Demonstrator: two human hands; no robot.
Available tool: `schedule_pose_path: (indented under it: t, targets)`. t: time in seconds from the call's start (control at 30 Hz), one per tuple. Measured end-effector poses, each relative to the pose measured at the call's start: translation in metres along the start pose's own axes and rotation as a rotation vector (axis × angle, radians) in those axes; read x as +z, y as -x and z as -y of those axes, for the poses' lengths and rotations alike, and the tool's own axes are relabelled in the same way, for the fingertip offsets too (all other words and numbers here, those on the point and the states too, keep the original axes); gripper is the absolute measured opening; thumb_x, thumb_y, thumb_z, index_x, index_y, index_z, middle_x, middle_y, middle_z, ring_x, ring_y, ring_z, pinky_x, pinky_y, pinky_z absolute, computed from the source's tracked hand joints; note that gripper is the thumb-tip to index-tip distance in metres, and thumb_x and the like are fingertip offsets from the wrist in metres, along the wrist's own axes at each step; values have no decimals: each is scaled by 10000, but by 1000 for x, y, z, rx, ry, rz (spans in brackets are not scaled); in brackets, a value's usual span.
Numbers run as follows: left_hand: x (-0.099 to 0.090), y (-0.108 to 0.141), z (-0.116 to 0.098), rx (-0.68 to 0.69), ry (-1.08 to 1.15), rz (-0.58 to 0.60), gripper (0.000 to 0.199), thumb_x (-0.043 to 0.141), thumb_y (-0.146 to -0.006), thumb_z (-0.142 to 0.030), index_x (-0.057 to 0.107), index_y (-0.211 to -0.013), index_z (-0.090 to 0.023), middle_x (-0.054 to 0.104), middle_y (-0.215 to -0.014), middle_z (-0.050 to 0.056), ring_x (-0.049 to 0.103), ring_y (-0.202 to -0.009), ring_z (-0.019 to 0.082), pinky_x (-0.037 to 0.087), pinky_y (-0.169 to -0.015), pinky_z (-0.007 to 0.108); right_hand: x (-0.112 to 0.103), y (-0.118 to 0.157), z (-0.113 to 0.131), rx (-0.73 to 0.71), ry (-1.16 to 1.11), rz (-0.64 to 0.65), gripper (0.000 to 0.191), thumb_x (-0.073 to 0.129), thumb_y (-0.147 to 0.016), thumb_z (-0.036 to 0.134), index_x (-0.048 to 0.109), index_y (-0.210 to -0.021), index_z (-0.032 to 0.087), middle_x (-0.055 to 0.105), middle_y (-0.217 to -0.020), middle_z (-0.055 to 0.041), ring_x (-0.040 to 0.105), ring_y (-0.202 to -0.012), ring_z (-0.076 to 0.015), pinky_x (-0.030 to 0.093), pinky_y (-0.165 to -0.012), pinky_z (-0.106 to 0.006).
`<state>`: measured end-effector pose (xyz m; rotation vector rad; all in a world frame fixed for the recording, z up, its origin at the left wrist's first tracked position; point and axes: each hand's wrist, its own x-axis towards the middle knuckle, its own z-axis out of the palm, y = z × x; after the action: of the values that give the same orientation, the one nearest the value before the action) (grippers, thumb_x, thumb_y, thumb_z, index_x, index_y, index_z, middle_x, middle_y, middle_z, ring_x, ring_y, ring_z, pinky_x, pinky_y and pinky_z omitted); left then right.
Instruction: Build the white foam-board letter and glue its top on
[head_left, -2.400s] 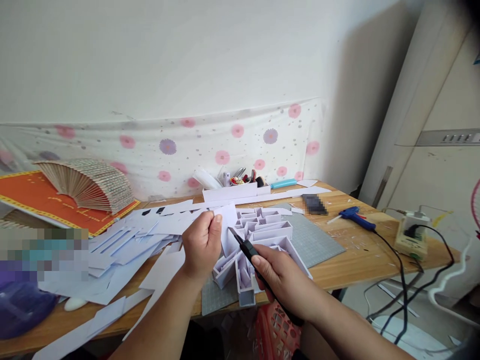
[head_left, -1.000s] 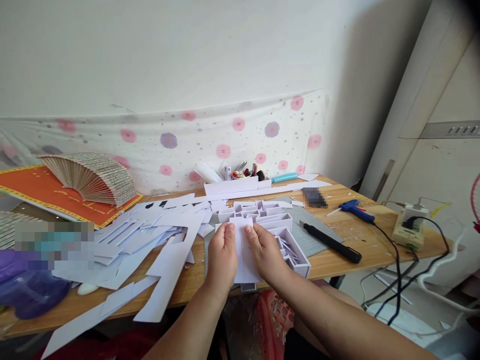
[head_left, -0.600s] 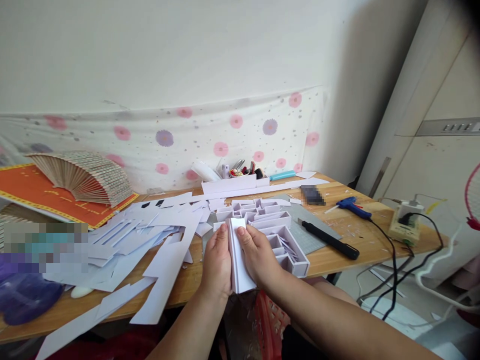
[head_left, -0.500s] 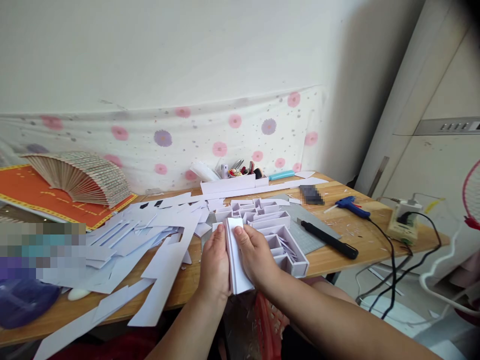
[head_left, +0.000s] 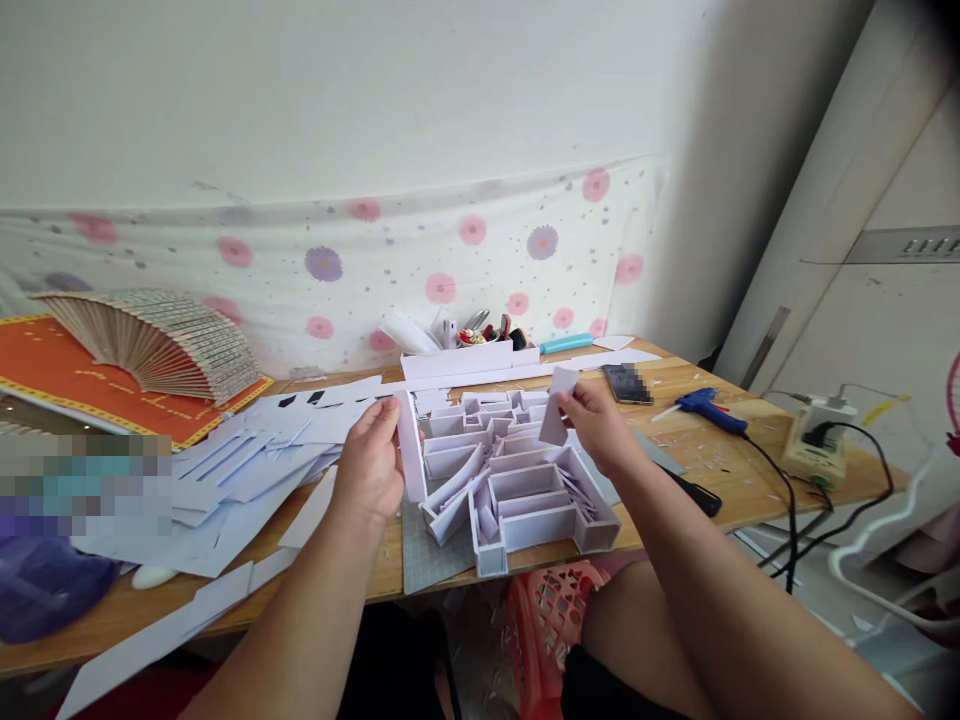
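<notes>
My left hand (head_left: 371,458) is closed on a long white foam board strip (head_left: 410,447), held upright at the left side of a white compartmented model (head_left: 534,505). To the right, a smaller white board piece (head_left: 559,405) is pinched in my right hand (head_left: 596,418), tilted above the model's back right part. The model is made of thin upright walls and small open boxes, with loose slips inside some of them. Under it lies a grey cutting mat (head_left: 431,560), partly covered.
White board offcuts (head_left: 251,480) are heaped on the left, near a folding fan (head_left: 161,345). A blue glue gun (head_left: 709,408), a phone (head_left: 628,383), a black cutter (head_left: 694,492) and a power strip (head_left: 814,445) with cables lie right. A white tray (head_left: 457,362) of tools stands behind.
My hands have moved apart from the stack of strips they pressed together, each now with a white piece. The model's front, hidden before, now shows.
</notes>
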<state>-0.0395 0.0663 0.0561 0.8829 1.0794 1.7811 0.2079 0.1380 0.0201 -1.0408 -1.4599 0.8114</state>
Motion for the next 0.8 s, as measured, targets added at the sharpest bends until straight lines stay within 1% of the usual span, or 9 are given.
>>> schedule_pose_path:
  t: [0.1, 0.2, 0.27, 0.33, 0.4, 0.53, 0.67, 0.73, 0.8]
  targets:
    - [3, -1, 3, 23, -6, 19, 418, 816, -546, -435, 569, -757, -172, 556, -562, -53, 546, -539, 122, 425, -503, 221, -2, 6, -7, -189, 313, 182, 169, 534, -800, 313, 622, -761, 175, 593, -724, -14, 506, -692, -153, 379, -642, -277]
    - [5, 0, 10, 46, -18, 62, 388, 816, -555, -426, 581, -713, -161, 567, -606, -46, 524, -564, 105, 416, -542, 218, 3, 12, -2, -284, 426, 268, 148, 559, -818, 277, 680, -809, 193, 643, -766, -11, 536, -715, -153, 385, -670, -266]
    - [4, 1, 15, 66, -42, 68, 361, 803, -582, -422, 584, -681, -153, 530, -578, -55, 463, -527, 76, 365, -508, 194, 6, 13, 2, -305, 427, 298, 146, 568, -825, 250, 702, -851, 199, 667, -797, -13, 561, -733, -152, 393, -685, -255]
    - [1, 0, 17, 72, -73, 51, 349, 793, -600, -423, 584, -664, -150, 457, -520, -72, 372, -471, 52, 281, -452, 179, 9, 14, 4, -326, 427, 344, 170, 546, -848, 225, 710, -885, 200, 677, -824, -18, 581, -754, -151, 402, -696, -246]
    - [-1, 0, 17, 67, -94, 29, 350, 785, -608, -430, 582, -659, -150, 406, -488, -82, 311, -445, 43, 224, -425, 177, 11, 15, 5, -356, 478, 389, 204, 510, -881, 218, 710, -921, 203, 683, -854, -29, 593, -780, -156, 408, -708, -247]
    - [-4, 1, 17, 50, -93, 5, 350, 783, -603, -430, 577, -664, -155, 405, -475, -77, 326, -450, 50, 233, -424, 175, 17, 19, 3, -420, 702, 456, 231, 489, -890, 175, 712, -941, 210, 697, -907, -61, 604, -836, -181, 406, -718, -260]
    - [-8, 2, 18, 61, -109, 1, 333, 770, -622, -426, 580, -672, -158, 409, -477, -72, 340, -457, 57, 245, -420, 175, 26, 21, 1, -400, 920, 545, 181, 547, -830, 132, 709, -825, 212, 707, -853, -76, 613, -814, -210, 384, -658, -268]
    - [-10, 2, 19, 74, -126, 9, 316, 756, -641, -422, 586, -677, -158, 410, -486, -69, 341, -462, 59, 248, -419, 176, 30, 21, 0, -373, 969, 548, 147, 566, -807, 130, 693, -786, 201, 702, -824, -82, 613, -762, -210, 372, -621, -269]
    - [-12, 3, 20, 83, -145, 17, 301, 743, -655, -417, 592, -679, -158, 413, -492, -67, 345, -466, 61, 255, -421, 178, 31, 20, -3, -365, 940, 546, 155, 556, -793, 108, 683, -759, 190, 695, -816, -81, 611, -737, -199, 383, -625, -268]
